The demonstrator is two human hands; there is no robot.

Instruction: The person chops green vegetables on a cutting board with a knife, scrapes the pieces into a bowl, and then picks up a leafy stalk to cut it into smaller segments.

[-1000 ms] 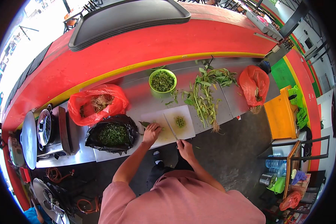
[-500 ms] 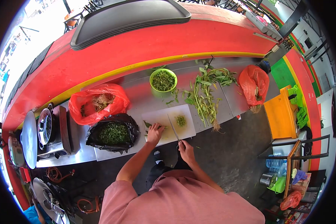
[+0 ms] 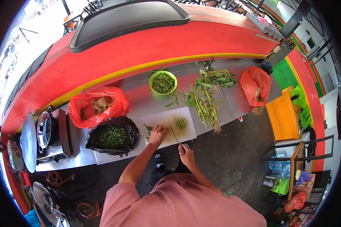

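Note:
A knife [image 3: 173,129] lies slantwise over the white cutting board [image 3: 190,128], its handle in my right hand [image 3: 186,155] at the board's near edge. My left hand [image 3: 157,135] presses on the left half of the board, its fingers closed over green stems that are mostly hidden. Leaves [image 3: 148,128] stick out to the left of that hand. Right of the blade sits a small pile of chopped greens [image 3: 181,123]. Beyond the board stands a lime green bowl [image 3: 152,89] of chopped leaves. Long leafy stems with roots [image 3: 205,100] lie to the board's right.
A black bag of cut greens [image 3: 113,137] and a red bag with roots [image 3: 119,100] are on the left, beside a stove [image 3: 60,132]. Another red bag [image 3: 255,85] lies at the right. Trays [image 3: 129,22] rest on the red ledge. Part of another person [image 3: 33,218] shows at lower left.
The view has shifted slightly, moving the table items a little to the left. The knife still crosses the board, its blade tilted slightly more. My left hand stays on the stems.

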